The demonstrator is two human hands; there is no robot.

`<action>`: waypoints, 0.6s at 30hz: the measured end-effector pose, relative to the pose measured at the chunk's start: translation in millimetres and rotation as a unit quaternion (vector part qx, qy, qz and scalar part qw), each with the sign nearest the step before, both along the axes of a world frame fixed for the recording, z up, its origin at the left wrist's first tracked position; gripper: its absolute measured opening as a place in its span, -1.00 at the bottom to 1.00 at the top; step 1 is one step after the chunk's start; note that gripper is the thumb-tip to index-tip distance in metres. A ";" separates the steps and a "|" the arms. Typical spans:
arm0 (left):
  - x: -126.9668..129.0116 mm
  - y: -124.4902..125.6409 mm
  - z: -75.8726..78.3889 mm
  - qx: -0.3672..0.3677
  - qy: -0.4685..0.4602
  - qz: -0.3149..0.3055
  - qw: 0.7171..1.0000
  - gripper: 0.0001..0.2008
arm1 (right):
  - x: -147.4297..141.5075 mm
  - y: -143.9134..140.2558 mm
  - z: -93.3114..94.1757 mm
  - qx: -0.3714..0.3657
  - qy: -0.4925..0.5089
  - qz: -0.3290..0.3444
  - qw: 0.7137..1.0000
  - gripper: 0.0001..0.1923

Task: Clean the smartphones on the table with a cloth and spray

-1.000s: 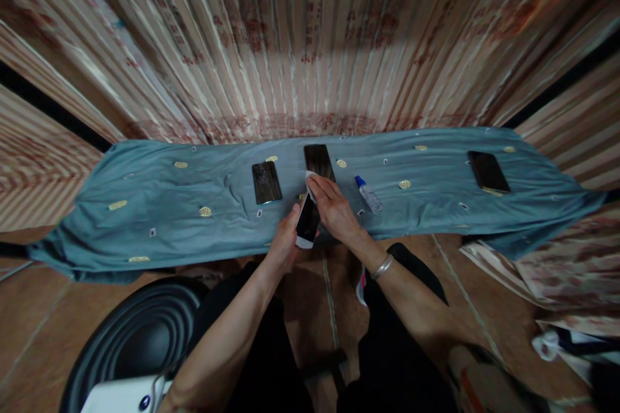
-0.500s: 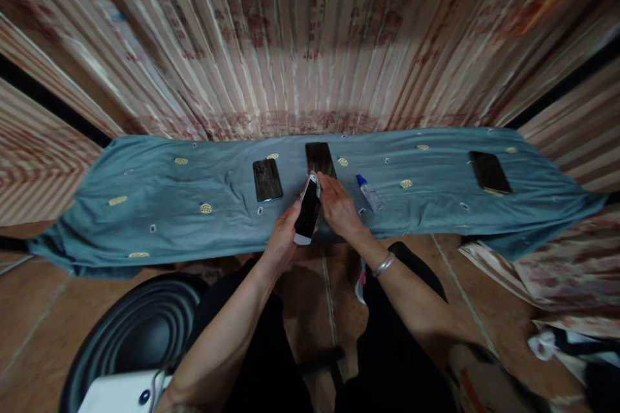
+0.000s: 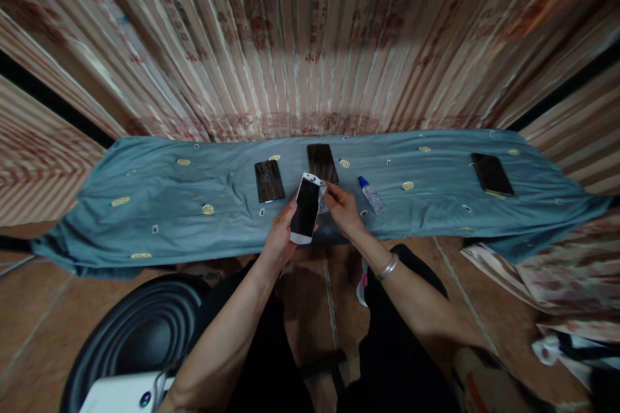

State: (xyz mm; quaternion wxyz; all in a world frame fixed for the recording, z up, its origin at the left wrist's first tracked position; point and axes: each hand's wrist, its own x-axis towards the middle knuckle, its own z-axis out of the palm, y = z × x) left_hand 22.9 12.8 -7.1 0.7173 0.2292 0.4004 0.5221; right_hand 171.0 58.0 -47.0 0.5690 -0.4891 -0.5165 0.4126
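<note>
A white smartphone (image 3: 305, 210) with a dark screen is tilted over the front edge of the cloth-covered table. My left hand (image 3: 279, 229) grips it by its left side and lower back, thumb along the edge. Pinched in my right hand (image 3: 341, 208) is a small pale cloth (image 3: 323, 196), touching the phone's upper right edge. Just beyond the phone's top lies a dark smartphone (image 3: 322, 162). Another dark phone (image 3: 269, 181) rests to the left. A clear bottle with a blue cap (image 3: 372, 195) lies to the right of my right hand.
A further black phone (image 3: 492, 174) lies toward the table's right end. The blue-green tablecloth (image 3: 179, 200) is wrinkled. Curtains (image 3: 310, 45) hang behind the table. At the lower left stand a black round ribbed object (image 3: 140, 329) and a white object (image 3: 119, 395).
The white phone's screen has turned more toward me. My right hand has drawn back slightly from its top corner, fingers now curled, and the pale cloth shows more.
</note>
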 end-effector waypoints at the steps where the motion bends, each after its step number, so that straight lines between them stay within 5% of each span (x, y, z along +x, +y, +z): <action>1: 0.1 0.5 -0.3 0.002 -0.004 0.002 1.000 -0.67 | -1.3 -0.4 0.1 -0.009 0.026 0.005 1.000 -0.70; 10: 2.4 11.9 -11.7 0.043 -0.034 0.041 0.998 -0.68 | -16.7 -12.3 3.1 -0.049 0.073 0.037 0.995 -0.83; 18: -11.4 22.6 -13.7 0.003 -0.052 0.079 0.995 -0.70 | -35.9 -29.7 -1.0 -0.090 0.081 0.098 0.988 -0.88</action>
